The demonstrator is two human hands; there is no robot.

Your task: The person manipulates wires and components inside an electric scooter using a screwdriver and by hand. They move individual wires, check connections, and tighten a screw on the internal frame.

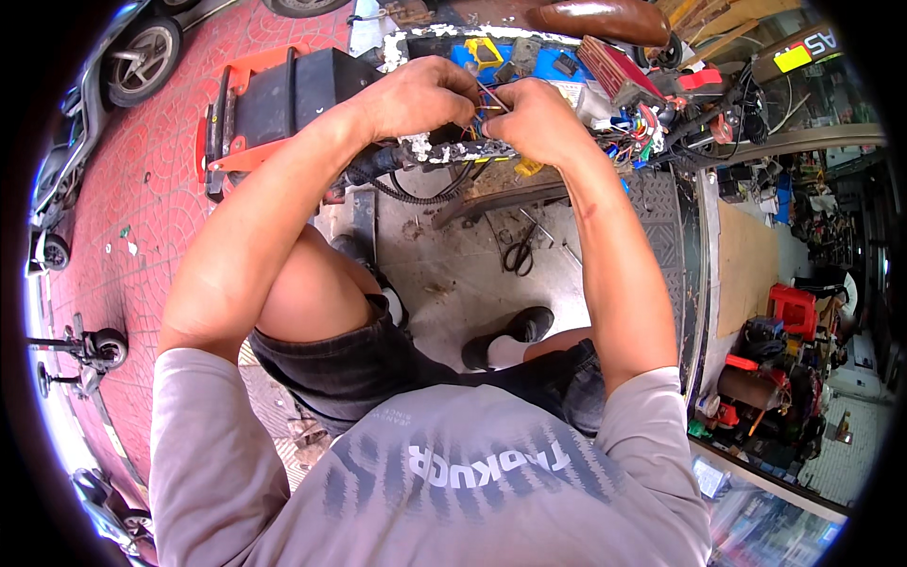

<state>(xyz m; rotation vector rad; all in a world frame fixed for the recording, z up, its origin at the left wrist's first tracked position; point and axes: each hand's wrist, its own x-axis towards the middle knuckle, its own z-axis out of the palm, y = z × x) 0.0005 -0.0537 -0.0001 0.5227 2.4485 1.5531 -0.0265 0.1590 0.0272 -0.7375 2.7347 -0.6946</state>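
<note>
Both my hands meet over the open body of an electric scooter, whose edges are patched with white residue. My left hand is closed, its fingertips pinching thin coloured wires in the opening. Facing it, my right hand is also closed, with a thin greyish stick-like thing at its thumb and fingertips; its kind is unclear. Blue battery packs lie inside the body just beyond my hands, with a yellow block on top. The fingertips partly hide the wires.
A tangle of wires and connectors lies right of my hands, beside a dark red board. Black-handled scissors and thin tools rest on the floor below. The scooter's black and orange end extends left. Parked scooters stand farther left.
</note>
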